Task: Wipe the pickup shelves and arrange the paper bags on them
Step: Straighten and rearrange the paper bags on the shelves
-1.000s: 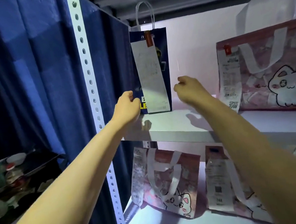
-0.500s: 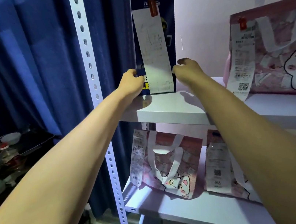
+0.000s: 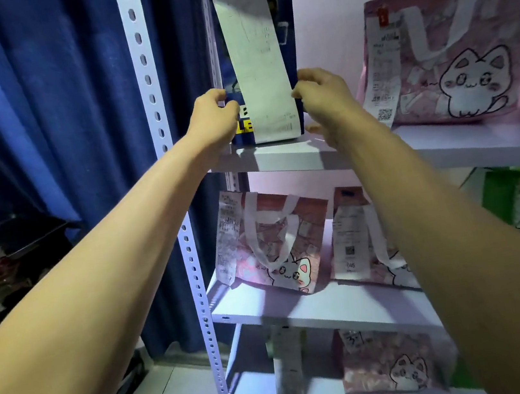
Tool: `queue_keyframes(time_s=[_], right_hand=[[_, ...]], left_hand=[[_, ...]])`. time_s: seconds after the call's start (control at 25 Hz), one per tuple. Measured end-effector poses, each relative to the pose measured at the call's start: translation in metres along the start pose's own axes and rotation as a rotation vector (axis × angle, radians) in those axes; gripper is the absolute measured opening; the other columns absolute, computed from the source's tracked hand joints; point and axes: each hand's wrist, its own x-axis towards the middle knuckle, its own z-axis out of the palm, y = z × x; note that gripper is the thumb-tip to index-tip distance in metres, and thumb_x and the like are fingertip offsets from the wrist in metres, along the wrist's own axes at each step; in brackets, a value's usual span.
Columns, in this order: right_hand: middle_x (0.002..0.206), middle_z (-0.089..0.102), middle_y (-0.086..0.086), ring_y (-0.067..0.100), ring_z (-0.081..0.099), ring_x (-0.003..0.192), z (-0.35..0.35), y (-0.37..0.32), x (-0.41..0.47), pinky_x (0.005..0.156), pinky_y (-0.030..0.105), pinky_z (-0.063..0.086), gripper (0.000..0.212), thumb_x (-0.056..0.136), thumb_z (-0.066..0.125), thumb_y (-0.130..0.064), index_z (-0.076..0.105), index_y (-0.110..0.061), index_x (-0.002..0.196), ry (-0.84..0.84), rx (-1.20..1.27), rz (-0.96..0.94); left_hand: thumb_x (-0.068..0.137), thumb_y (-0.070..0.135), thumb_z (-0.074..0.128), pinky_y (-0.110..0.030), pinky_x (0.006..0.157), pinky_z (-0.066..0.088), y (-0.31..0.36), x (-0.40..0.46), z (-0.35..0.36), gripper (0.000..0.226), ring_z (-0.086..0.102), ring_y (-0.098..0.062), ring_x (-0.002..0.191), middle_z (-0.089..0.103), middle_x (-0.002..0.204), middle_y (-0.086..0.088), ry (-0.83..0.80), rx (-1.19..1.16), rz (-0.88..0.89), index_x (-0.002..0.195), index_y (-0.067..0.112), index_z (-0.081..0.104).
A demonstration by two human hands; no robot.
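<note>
At the left end of the upper shelf (image 3: 296, 154) stands the dark blue paper bag (image 3: 291, 40), upright beside the perforated post (image 3: 146, 78). I grip its lower sides, left hand (image 3: 213, 119) and right hand (image 3: 326, 99) curled round opposite edges, evidently to square it up. A long receipt (image 3: 258, 72) hangs down its front. Its top and handles are cut off above; my fingertips are hidden behind it. Pink cat bags (image 3: 452, 46) sit to the right and below.
</note>
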Motion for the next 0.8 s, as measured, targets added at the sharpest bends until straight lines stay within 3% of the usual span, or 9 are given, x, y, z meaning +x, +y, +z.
queue_keyframes(time_s=[0.08, 0.16, 0.2, 0.28, 0.36, 0.44, 0.56, 0.72, 0.8], right_hand=[[0.123, 0.066, -0.004, 0.02, 0.065, 0.106, -0.008, -0.005, -0.022, 0.084, 0.04, 0.056, 0.04, 0.094, 0.047, -0.01, 0.062, -0.024, 0.128, 0.024, 0.018, -0.012], [0.125, 0.067, 0.0, 0.019, 0.066, 0.102, -0.014, -0.008, -0.045, 0.077, 0.039, 0.053, 0.042, 0.093, 0.048, -0.009, 0.063, -0.023, 0.13, 0.055, 0.067, -0.011], [0.124, 0.068, 0.001, 0.018, 0.066, 0.097, -0.015, -0.008, -0.058, 0.073, 0.037, 0.05, 0.043, 0.092, 0.048, -0.009, 0.063, -0.022, 0.13, 0.065, 0.103, -0.013], [0.121, 0.071, 0.002, 0.017, 0.067, 0.098, -0.018, -0.009, -0.085, 0.068, 0.032, 0.049, 0.043, 0.092, 0.048, -0.007, 0.065, -0.022, 0.128, 0.09, 0.171, -0.019], [0.12, 0.07, 0.002, 0.019, 0.067, 0.109, -0.023, -0.012, -0.115, 0.071, 0.034, 0.05, 0.042, 0.093, 0.047, -0.007, 0.065, -0.022, 0.127, 0.125, 0.212, -0.029], [0.115, 0.071, 0.001, 0.018, 0.067, 0.107, -0.029, -0.016, -0.146, 0.072, 0.035, 0.053, 0.041, 0.094, 0.047, -0.008, 0.065, -0.023, 0.127, 0.138, 0.242, -0.03], [0.11, 0.071, 0.002, 0.019, 0.067, 0.102, -0.033, -0.017, -0.191, 0.078, 0.039, 0.051, 0.038, 0.094, 0.048, -0.007, 0.066, -0.022, 0.123, 0.146, 0.273, -0.035], [0.123, 0.067, 0.005, 0.021, 0.064, 0.114, -0.03, 0.002, -0.244, 0.101, 0.049, 0.053, 0.031, 0.095, 0.054, -0.01, 0.065, -0.022, 0.121, 0.148, 0.233, -0.021], [0.121, 0.065, 0.001, 0.021, 0.062, 0.115, -0.025, 0.021, -0.268, 0.103, 0.051, 0.05, 0.026, 0.095, 0.057, -0.012, 0.063, -0.027, 0.116, 0.145, 0.215, -0.005]], left_hand=[[0.09, 0.007, 0.044, -0.041, 0.07, 0.054, 0.01, -0.019, -0.006, 0.038, 0.052, -0.022, 0.075, 0.068, 0.097, -0.016, -0.01, 0.007, 0.045, 0.122, 0.005, 0.064], [0.09, 0.008, 0.044, -0.041, 0.072, 0.059, 0.022, -0.042, -0.013, 0.037, 0.056, -0.017, 0.071, 0.071, 0.097, -0.013, -0.033, -0.021, 0.063, 0.121, 0.008, 0.065], [0.09, 0.009, 0.045, -0.036, 0.065, 0.058, 0.027, -0.054, -0.017, 0.032, 0.055, -0.011, 0.064, 0.07, 0.087, -0.007, -0.03, -0.035, 0.082, 0.113, 0.011, 0.067], [0.089, 0.009, 0.047, -0.02, 0.048, 0.042, 0.038, -0.08, -0.027, 0.021, 0.042, -0.001, 0.045, 0.054, 0.062, 0.007, -0.02, -0.041, 0.127, 0.093, 0.019, 0.065], [0.09, 0.011, 0.048, -0.015, 0.043, 0.033, 0.049, -0.107, -0.036, 0.019, 0.037, -0.002, 0.041, 0.048, 0.058, 0.01, -0.036, -0.047, 0.16, 0.09, 0.022, 0.063], [0.092, 0.013, 0.048, -0.016, 0.043, 0.032, 0.055, -0.133, -0.042, 0.018, 0.038, -0.007, 0.047, 0.048, 0.061, 0.007, -0.035, -0.057, 0.188, 0.091, 0.018, 0.065], [0.095, 0.017, 0.049, -0.025, 0.056, 0.037, 0.055, -0.17, -0.05, 0.022, 0.044, -0.017, 0.062, 0.054, 0.072, -0.003, -0.029, -0.118, 0.186, 0.095, 0.006, 0.068], [0.099, 0.028, 0.051, -0.032, 0.069, 0.05, 0.034, -0.215, -0.051, 0.019, 0.058, -0.014, 0.071, 0.064, 0.081, 0.002, -0.043, -0.172, 0.134, 0.102, 0.017, 0.065], [0.099, 0.029, 0.051, -0.021, 0.061, 0.047, 0.012, -0.238, -0.047, 0.023, 0.057, -0.004, 0.063, 0.06, 0.074, 0.006, -0.03, -0.178, 0.091, 0.112, 0.016, 0.065]])
